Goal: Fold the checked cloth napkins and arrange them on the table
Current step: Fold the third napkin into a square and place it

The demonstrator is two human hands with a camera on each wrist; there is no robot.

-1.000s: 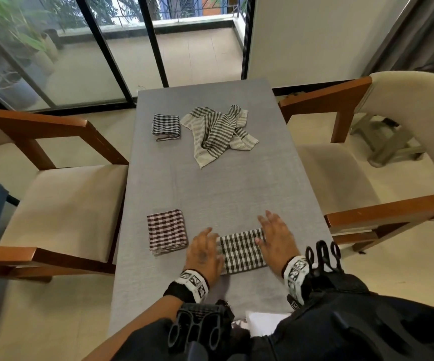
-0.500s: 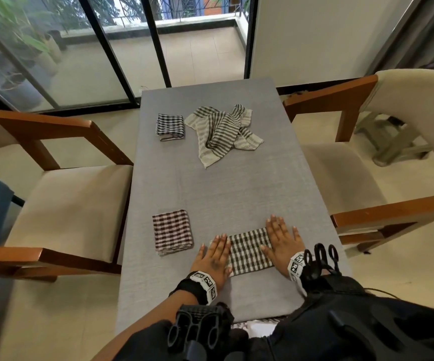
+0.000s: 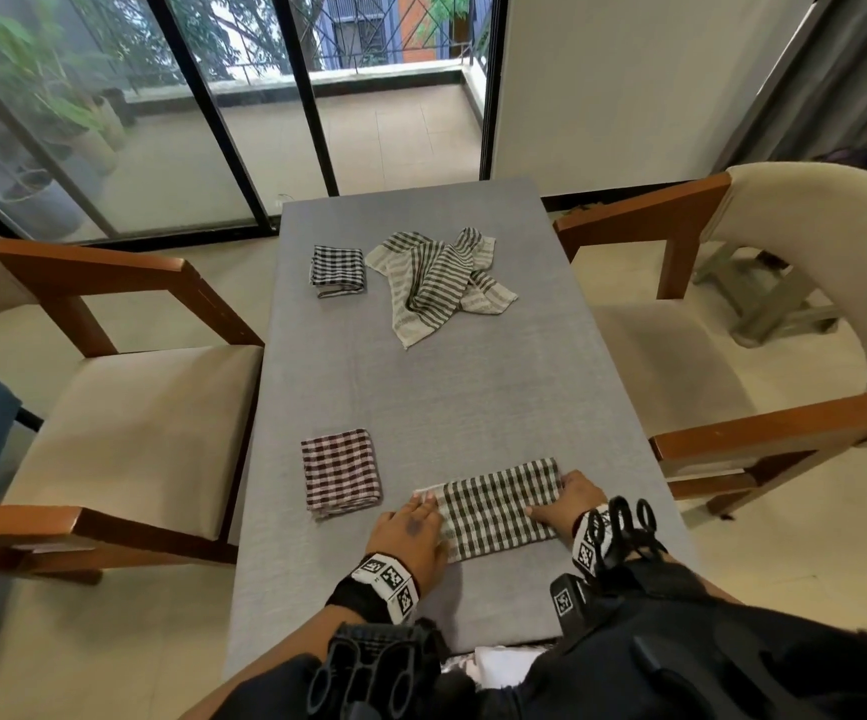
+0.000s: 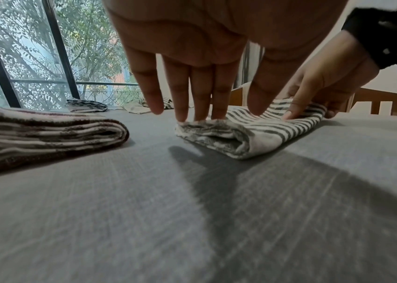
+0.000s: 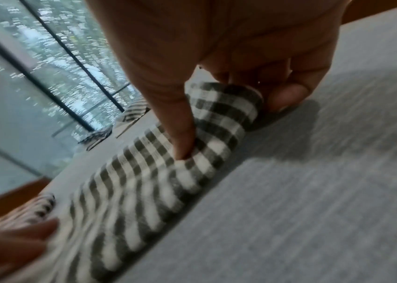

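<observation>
Right hand [image 3: 574,498] went from flat pressing to pinching the napkin [image 3: 499,506] end; left hand [image 3: 413,532] flat, pinning the other. Napkin at counter [image 3: 473,397] near edge, long axis left-right between hands.

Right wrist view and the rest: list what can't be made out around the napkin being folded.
- Right wrist view: motion blur smears the green checked napkin; its layers can't be counted.
- Right hand: curled fingers hide the napkin's right edge.
- Left hand, head view: covers the napkin's left end.
- White item at the table's near edge: cut off by the person's body.
</observation>
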